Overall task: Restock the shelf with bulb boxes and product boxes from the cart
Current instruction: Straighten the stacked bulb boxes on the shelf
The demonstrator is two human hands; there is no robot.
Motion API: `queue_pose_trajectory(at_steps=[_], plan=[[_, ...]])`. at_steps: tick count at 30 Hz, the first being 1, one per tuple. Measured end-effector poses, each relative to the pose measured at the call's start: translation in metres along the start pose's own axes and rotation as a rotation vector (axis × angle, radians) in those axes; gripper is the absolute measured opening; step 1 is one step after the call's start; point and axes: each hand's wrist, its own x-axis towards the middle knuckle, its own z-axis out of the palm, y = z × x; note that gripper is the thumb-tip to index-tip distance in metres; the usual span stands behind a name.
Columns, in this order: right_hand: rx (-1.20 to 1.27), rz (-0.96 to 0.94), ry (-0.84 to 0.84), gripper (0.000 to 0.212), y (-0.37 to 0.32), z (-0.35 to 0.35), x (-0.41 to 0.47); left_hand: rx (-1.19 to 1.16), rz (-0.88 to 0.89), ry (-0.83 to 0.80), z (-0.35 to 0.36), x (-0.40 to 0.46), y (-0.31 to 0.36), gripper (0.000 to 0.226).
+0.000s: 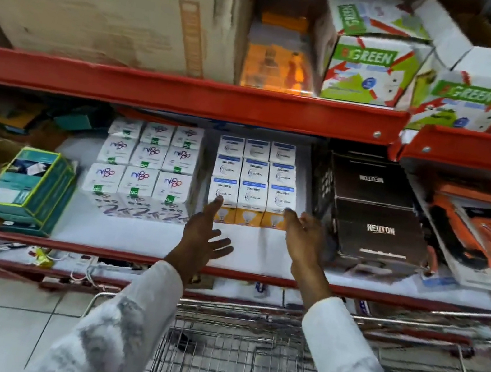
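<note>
Both hands reach over the red front rail of the middle shelf (137, 232). The left hand (205, 228) is open wide, the fingers spread, and its fingertips touch the front left corner of a block of white and blue bulb boxes (254, 182). The right hand (303, 233) is also open, with the palm turned inward, and it lies against the front right corner of the same block. Neither hand holds anything. The bulb boxes stand three across and three deep on the white shelf surface, with yellow fronts that show a bulb picture. Just to the left of them stands a second block of white boxes (145, 168) with a coloured logo. To the right, two black boxes (375, 222) are marked NEUTON. A teal box (30, 190) lies tilted at the far left of the shelf. Below the sleeves, the wire cart (232, 364) stands on the tiled floor, near the shelf.
</note>
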Motion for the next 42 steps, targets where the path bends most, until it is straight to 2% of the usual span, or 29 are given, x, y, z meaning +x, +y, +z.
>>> queue_pose_trajectory(at_steps=[2,5,6,9,10,19,21,25,27,29,32,34,36,38,40,42], plan=[[0.010,0.032,0.022,0.067,-0.004,0.008,0.011,0.018,-0.010,-0.008,0.000,0.007,0.003,0.060],[-0.011,0.038,0.026,0.075,-0.004,0.014,0.023,0.042,-0.009,0.001,0.000,0.013,0.005,0.057],[-0.016,0.040,0.020,0.068,-0.004,0.015,0.025,0.056,-0.007,-0.003,0.000,0.013,0.005,0.055],[-0.015,-0.002,0.010,0.014,-0.013,0.016,0.019,0.095,0.007,-0.013,-0.001,0.014,0.007,0.054],[-0.018,-0.017,0.014,0.010,-0.012,0.016,0.021,0.100,0.009,-0.015,-0.002,0.014,0.008,0.057],[0.024,-0.027,0.002,0.009,-0.003,0.017,0.021,0.133,0.018,-0.023,-0.002,0.007,0.010,0.062],[0.048,-0.031,-0.012,0.003,-0.004,0.016,0.020,0.143,0.020,-0.021,-0.003,0.005,0.010,0.067],[0.022,-0.025,-0.047,0.013,-0.002,0.012,0.020,0.171,0.052,-0.047,-0.010,-0.004,0.006,0.075],[0.006,-0.013,-0.014,0.035,0.003,0.013,0.019,0.163,0.048,-0.097,-0.016,-0.017,0.006,0.070],[-0.004,-0.049,0.075,0.044,0.003,0.013,0.007,0.180,0.044,-0.118,-0.026,-0.034,0.010,0.052],[0.023,-0.249,0.266,0.032,-0.003,0.022,-0.028,0.236,0.115,-0.118,-0.054,-0.063,0.022,0.018],[0.073,-0.393,0.301,0.023,-0.009,0.036,-0.055,0.226,0.214,-0.089,-0.077,-0.078,0.034,0.015],[0.074,-0.390,0.225,0.017,-0.011,0.059,-0.075,0.238,0.378,0.033,-0.105,-0.087,0.049,0.015],[0.055,-0.238,0.048,0.017,-0.009,0.086,-0.086,0.317,0.562,0.215,-0.134,-0.084,0.061,0.010],[-0.003,-0.076,-0.117,0.032,-0.005,0.112,-0.089,0.315,0.641,0.373,-0.161,-0.071,0.075,0.024],[-0.024,0.014,-0.217,0.055,-0.003,0.134,-0.088,0.254,0.586,0.435,-0.180,-0.053,0.088,0.041]])
